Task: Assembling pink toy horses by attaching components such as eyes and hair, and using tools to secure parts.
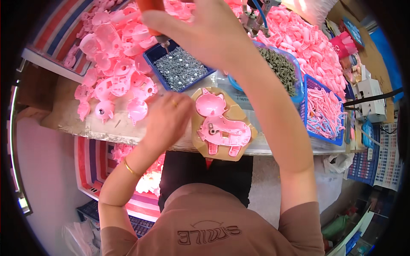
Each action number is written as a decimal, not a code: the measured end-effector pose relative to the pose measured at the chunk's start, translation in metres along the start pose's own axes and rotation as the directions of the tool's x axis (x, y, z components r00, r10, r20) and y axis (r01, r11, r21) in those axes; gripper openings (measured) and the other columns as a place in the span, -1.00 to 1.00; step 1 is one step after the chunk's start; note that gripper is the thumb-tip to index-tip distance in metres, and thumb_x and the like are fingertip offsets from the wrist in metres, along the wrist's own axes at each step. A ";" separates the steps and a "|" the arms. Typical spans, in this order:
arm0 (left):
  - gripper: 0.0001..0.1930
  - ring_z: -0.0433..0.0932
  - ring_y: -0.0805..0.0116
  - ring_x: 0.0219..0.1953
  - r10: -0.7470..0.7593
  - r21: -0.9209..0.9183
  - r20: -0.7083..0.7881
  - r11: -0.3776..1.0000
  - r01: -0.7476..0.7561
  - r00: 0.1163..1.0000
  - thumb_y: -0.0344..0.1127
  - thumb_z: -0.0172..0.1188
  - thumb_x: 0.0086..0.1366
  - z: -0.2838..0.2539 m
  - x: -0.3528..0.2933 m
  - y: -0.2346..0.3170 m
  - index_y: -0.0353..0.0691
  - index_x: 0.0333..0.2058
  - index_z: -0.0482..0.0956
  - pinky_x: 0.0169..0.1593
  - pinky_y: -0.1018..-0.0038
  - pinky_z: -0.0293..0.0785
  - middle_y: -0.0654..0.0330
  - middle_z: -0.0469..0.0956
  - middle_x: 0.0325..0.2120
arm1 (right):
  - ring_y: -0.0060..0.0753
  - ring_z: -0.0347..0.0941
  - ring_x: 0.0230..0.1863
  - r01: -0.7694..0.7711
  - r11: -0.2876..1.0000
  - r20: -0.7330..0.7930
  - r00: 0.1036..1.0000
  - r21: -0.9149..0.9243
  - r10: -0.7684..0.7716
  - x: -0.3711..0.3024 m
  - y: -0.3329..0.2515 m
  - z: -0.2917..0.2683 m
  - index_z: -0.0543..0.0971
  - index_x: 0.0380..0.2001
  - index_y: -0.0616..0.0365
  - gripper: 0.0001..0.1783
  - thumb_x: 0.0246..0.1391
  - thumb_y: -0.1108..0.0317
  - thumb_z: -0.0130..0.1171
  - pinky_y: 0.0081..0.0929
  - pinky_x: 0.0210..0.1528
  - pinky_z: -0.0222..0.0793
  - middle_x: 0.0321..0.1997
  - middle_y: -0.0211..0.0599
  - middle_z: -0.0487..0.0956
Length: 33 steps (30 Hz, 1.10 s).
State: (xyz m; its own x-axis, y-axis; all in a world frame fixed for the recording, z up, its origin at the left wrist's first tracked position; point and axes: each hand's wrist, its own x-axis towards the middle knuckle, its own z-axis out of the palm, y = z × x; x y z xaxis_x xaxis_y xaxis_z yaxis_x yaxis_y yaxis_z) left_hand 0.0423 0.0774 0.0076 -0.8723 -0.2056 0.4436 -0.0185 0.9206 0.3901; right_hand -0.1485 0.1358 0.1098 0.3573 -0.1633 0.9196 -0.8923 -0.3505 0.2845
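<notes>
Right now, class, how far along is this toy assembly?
Done: a pink pig shell sits seated in the tan jig. In hand: the right hand grips an orange-handled driver; the left hand rests beside the jig. Left: a pile of loose pink shells waits.

So the left hand (167,120) is down on the bench (77,123), knuckles up, right beside a tan jig (245,128) that's got a pink toy shell (222,123) lying open in it. Can't tell if those fingers are pinching anything. The right hand (200,34) is up higher, wrapped round an orange-handled screwdriver (153,8) whose tip hangs over a blue tray of silver screws (179,68). Left of that tray there's a big heap of pink shell halves (115,64). To the right, a tub of grey screws (282,68), then a blue basket of thin pink and blue sticks (324,113), and another pile of pink parts (307,38) behind those.
</notes>
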 end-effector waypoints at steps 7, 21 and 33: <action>-0.83 0.41 0.22 -0.13 -0.141 0.435 0.073 0.895 0.096 0.987 -0.21 0.27 0.13 -0.014 0.041 -0.071 -0.18 -0.48 0.64 -0.09 0.30 0.38 0.19 0.52 -0.35 | -0.32 0.59 -0.31 -0.891 0.264 0.674 0.453 0.369 0.584 0.080 0.011 0.039 0.40 0.05 0.29 -0.49 0.12 0.24 0.27 -0.38 -0.22 0.48 -0.29 -0.13 0.61; -0.75 0.59 0.12 -0.23 -0.186 0.399 0.280 0.915 0.062 0.942 -0.10 0.32 0.12 0.001 0.075 -0.088 -0.16 -0.51 0.65 -0.18 0.20 0.48 0.14 0.63 -0.46 | -0.67 0.49 -0.39 -0.958 0.102 0.716 0.269 0.268 0.644 0.043 0.013 0.000 0.51 -0.12 0.24 -0.67 0.15 0.27 0.31 -0.60 -0.31 0.43 -0.34 -0.41 0.59; -0.78 0.62 0.02 -0.36 -0.152 0.292 0.176 0.952 0.096 0.973 -0.17 0.14 0.32 0.006 0.063 -0.080 -0.21 -0.33 0.48 -0.32 0.14 0.51 0.02 0.59 -0.48 | -0.47 0.57 -0.13 -0.896 0.159 0.688 0.422 0.413 0.590 0.007 0.018 -0.002 0.46 0.06 0.29 -0.52 0.18 0.22 0.26 -0.47 -0.04 0.47 -0.15 -0.27 0.62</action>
State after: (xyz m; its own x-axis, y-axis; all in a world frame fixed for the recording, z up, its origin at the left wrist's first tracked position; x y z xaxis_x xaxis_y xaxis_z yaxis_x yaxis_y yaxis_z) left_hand -0.0137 -0.0075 -0.0007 -0.9315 -0.2815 0.2302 -0.2439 0.9532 0.1785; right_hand -0.1627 0.1302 0.1219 -0.1853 -0.9105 0.3696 -0.3485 -0.2908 -0.8911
